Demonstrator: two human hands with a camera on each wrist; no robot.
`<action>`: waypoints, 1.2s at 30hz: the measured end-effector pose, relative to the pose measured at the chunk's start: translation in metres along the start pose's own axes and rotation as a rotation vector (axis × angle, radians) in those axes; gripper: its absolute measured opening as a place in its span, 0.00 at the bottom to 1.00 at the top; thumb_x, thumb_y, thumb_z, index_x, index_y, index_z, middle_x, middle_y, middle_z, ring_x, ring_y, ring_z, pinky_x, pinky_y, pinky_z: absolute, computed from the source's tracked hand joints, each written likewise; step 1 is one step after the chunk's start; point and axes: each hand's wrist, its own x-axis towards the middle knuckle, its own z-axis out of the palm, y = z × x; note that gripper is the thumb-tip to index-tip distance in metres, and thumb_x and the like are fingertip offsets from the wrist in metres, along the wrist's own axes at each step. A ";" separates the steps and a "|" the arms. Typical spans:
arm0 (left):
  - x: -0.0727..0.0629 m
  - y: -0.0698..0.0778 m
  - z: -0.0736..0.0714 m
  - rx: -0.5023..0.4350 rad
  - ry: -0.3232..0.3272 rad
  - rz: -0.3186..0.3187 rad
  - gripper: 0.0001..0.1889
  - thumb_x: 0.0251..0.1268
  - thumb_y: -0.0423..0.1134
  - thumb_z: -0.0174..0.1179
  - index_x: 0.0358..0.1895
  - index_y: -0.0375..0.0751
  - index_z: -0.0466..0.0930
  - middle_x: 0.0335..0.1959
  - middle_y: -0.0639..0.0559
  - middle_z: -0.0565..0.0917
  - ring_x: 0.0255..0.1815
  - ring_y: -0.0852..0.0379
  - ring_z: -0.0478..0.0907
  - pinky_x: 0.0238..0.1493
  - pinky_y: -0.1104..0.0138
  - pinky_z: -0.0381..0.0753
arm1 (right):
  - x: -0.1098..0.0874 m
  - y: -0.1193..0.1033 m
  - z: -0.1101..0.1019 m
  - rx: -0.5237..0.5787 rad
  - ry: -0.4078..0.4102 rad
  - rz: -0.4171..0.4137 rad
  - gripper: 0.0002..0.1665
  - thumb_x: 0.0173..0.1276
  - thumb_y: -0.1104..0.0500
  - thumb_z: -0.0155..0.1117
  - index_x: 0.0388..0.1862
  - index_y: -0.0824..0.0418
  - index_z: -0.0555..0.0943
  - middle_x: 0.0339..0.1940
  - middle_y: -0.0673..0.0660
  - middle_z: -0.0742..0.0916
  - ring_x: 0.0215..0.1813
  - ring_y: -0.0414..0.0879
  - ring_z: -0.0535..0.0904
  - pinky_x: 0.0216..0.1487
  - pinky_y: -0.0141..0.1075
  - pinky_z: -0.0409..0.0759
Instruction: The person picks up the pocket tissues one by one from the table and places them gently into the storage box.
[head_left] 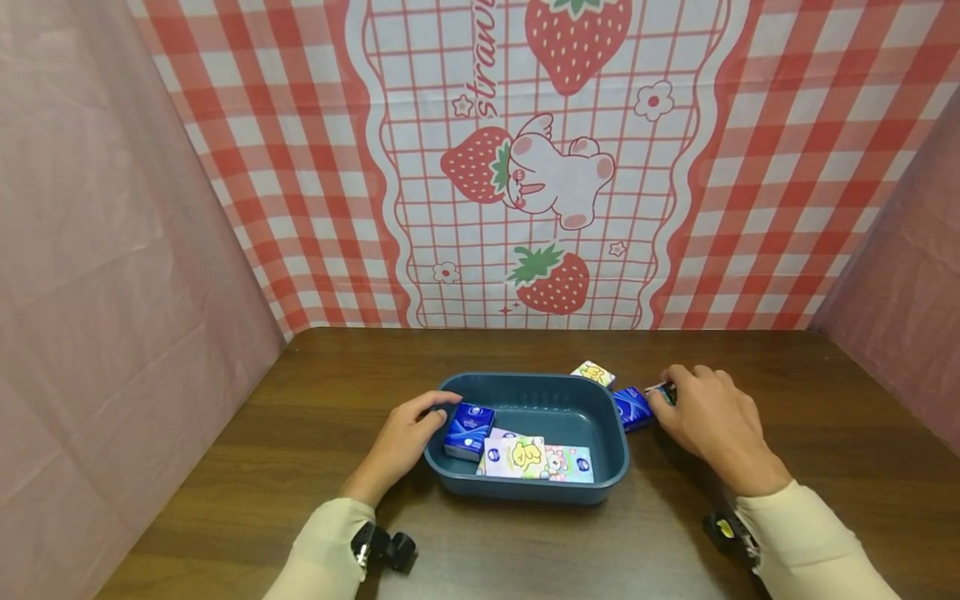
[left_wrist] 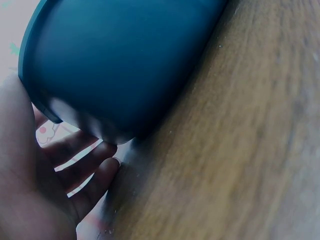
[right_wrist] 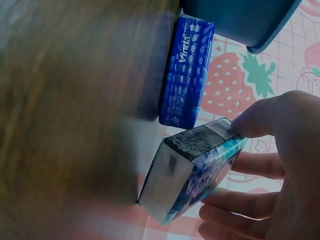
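Note:
A dark blue-green plastic bin (head_left: 525, 492) stands on the table, with a blue tissue pack (head_left: 470, 429) and several pastel cartoon tissue packs (head_left: 515, 457) inside. My left hand (head_left: 408, 433) holds the bin's left end, thumb at the rim and fingers against the outer wall (left_wrist: 125, 65). Right of the bin, my right hand (head_left: 708, 417) grips a dark, colourful tissue pack (right_wrist: 195, 170) between thumb and fingers; the pack is tilted, and the hand mostly hides it in the head view. Just left of that hand lies another blue tissue pack (right_wrist: 187, 72), marked Vinda.
A yellow-and-white cartoon tissue pack (head_left: 594, 373) lies behind the bin's back right corner. Around the wooden table (head_left: 300, 483) hang a red checked strawberry cloth (head_left: 555, 167) at the back and pink cloths (head_left: 112, 292) at the sides.

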 end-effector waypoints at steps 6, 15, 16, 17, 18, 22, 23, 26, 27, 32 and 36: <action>0.000 0.000 0.000 0.001 -0.005 -0.005 0.15 0.72 0.33 0.55 0.54 0.51 0.85 0.57 0.54 0.83 0.65 0.49 0.74 0.68 0.46 0.67 | 0.000 0.000 0.000 0.012 0.008 0.002 0.27 0.66 0.46 0.64 0.54 0.65 0.81 0.48 0.73 0.82 0.46 0.67 0.75 0.36 0.65 0.80; 0.000 -0.001 0.000 0.005 -0.002 -0.003 0.15 0.72 0.33 0.55 0.54 0.52 0.85 0.57 0.54 0.83 0.65 0.49 0.74 0.68 0.46 0.67 | 0.000 -0.002 0.000 0.035 -0.012 0.014 0.27 0.67 0.46 0.65 0.55 0.65 0.81 0.49 0.72 0.82 0.48 0.66 0.75 0.38 0.65 0.80; 0.000 0.000 0.000 0.005 -0.002 -0.003 0.15 0.72 0.33 0.55 0.54 0.52 0.85 0.57 0.54 0.83 0.65 0.49 0.74 0.68 0.46 0.68 | 0.000 -0.002 -0.001 0.035 -0.015 0.015 0.27 0.67 0.46 0.64 0.55 0.65 0.81 0.50 0.72 0.81 0.48 0.67 0.75 0.38 0.65 0.80; 0.000 0.000 0.000 0.005 -0.002 -0.004 0.15 0.72 0.33 0.55 0.54 0.52 0.85 0.57 0.54 0.83 0.65 0.49 0.74 0.68 0.46 0.68 | 0.000 -0.002 -0.001 0.036 -0.019 0.017 0.27 0.67 0.46 0.64 0.56 0.64 0.80 0.50 0.72 0.81 0.48 0.66 0.75 0.38 0.65 0.80; 0.000 0.000 0.000 0.006 -0.003 -0.003 0.15 0.72 0.33 0.55 0.54 0.51 0.85 0.57 0.54 0.83 0.65 0.49 0.75 0.68 0.46 0.68 | 0.000 -0.002 -0.001 0.037 -0.022 0.018 0.27 0.67 0.46 0.64 0.56 0.64 0.80 0.50 0.72 0.81 0.48 0.66 0.75 0.38 0.65 0.80; 0.001 -0.001 0.000 0.005 -0.007 -0.003 0.15 0.72 0.33 0.55 0.54 0.51 0.85 0.57 0.54 0.83 0.65 0.50 0.75 0.68 0.47 0.68 | 0.000 -0.004 -0.001 0.052 -0.029 0.024 0.28 0.68 0.44 0.63 0.56 0.64 0.80 0.51 0.72 0.81 0.50 0.67 0.75 0.41 0.66 0.79; 0.001 -0.001 0.000 0.005 -0.007 -0.004 0.15 0.72 0.33 0.55 0.54 0.51 0.85 0.57 0.54 0.83 0.65 0.50 0.75 0.68 0.47 0.68 | 0.000 -0.004 -0.001 0.057 -0.028 0.025 0.28 0.68 0.44 0.63 0.56 0.64 0.80 0.51 0.72 0.81 0.51 0.67 0.75 0.42 0.67 0.78; 0.002 -0.001 0.000 0.005 -0.008 -0.006 0.15 0.72 0.34 0.55 0.54 0.51 0.85 0.57 0.55 0.83 0.65 0.50 0.75 0.68 0.47 0.68 | 0.000 -0.005 -0.001 0.080 -0.026 0.024 0.28 0.69 0.43 0.62 0.57 0.64 0.80 0.52 0.72 0.82 0.52 0.67 0.75 0.44 0.67 0.77; 0.002 0.000 0.000 0.005 -0.008 -0.005 0.15 0.72 0.33 0.55 0.54 0.51 0.85 0.57 0.55 0.83 0.65 0.50 0.75 0.68 0.47 0.68 | 0.000 -0.005 -0.001 0.086 -0.026 0.022 0.28 0.69 0.43 0.62 0.57 0.63 0.80 0.53 0.72 0.82 0.53 0.67 0.75 0.45 0.68 0.77; 0.001 0.000 0.000 0.002 -0.002 0.003 0.15 0.72 0.33 0.55 0.54 0.51 0.86 0.56 0.54 0.84 0.64 0.50 0.75 0.68 0.47 0.68 | 0.001 -0.005 0.000 0.106 -0.026 0.010 0.28 0.69 0.43 0.63 0.58 0.62 0.80 0.54 0.71 0.82 0.53 0.67 0.75 0.46 0.68 0.76; 0.000 0.000 0.000 0.001 0.001 0.009 0.15 0.71 0.32 0.55 0.54 0.50 0.86 0.56 0.54 0.84 0.64 0.50 0.76 0.67 0.47 0.69 | 0.000 -0.005 0.000 0.120 -0.009 0.000 0.28 0.69 0.43 0.63 0.58 0.62 0.80 0.53 0.70 0.82 0.52 0.66 0.75 0.46 0.67 0.77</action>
